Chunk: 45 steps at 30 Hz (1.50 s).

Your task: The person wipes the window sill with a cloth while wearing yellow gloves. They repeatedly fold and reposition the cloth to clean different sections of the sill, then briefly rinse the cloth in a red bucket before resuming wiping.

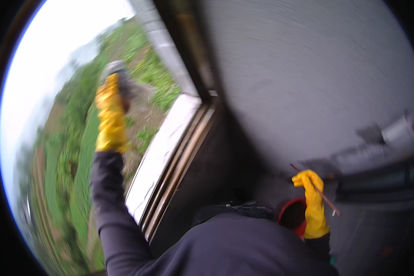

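My left hand (pixel 111 107), in a yellow rubber glove, reaches up in front of the window opening at the left. It is closed around a blurred grey cloth or sponge (pixel 116 70); which of the two I cannot tell. Low at the right, my right hand (pixel 310 200), gloved in yellow too, grips a thin reddish stick (pixel 326 200) that slants across its fingers. Just left of that forearm stands a red bucket (pixel 298 231), dark inside and partly hidden by the glove.
A white window sill (pixel 165 148) and a brown metal window track (pixel 184 158) run diagonally beside my left arm. The grey wall (pixel 307 79) fills the upper right. Near its foot lies a blurred white object (pixel 398 132). Green fields (pixel 86 169) show outside.
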Motion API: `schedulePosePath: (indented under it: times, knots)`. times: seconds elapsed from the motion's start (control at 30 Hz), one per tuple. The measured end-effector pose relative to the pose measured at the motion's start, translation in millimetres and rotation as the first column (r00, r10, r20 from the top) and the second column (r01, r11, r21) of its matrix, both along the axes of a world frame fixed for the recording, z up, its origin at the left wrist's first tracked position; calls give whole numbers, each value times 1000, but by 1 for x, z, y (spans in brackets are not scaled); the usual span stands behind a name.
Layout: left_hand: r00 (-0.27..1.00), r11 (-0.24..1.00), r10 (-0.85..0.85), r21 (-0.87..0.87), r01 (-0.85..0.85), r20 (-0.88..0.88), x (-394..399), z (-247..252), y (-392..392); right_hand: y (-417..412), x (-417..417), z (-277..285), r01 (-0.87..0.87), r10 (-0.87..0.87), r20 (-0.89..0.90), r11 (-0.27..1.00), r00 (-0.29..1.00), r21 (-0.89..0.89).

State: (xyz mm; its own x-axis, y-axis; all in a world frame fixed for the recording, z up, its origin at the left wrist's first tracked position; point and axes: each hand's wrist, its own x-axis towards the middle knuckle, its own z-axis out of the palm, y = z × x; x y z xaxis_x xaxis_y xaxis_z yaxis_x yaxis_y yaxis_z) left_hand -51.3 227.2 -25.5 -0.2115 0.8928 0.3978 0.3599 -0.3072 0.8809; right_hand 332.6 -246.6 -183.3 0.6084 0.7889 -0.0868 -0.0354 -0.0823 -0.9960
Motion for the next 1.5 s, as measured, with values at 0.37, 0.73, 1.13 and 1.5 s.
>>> schedulePosePath:
  times: [0.37,0.73,1.13,1.5]
  knots:
    - [896,896,-318,211,390,-309,42,11,-94,-276,-136,-170,182,-330,-152,786,932,-591]
    - [248,65,-879,-411,909,408,279,-171,-485,-523,-288,-221,623,-820,-321,570,474,-536]
    - [175,-14,-971,-774,633,161,292,-448,-677,-610,-106,-226,264,-480,-230,753,846,-603]
    - [-572,177,-709,-890,420,-411,328,-630,-740,-453,62,-538,-72,643,438,609,629,-790]
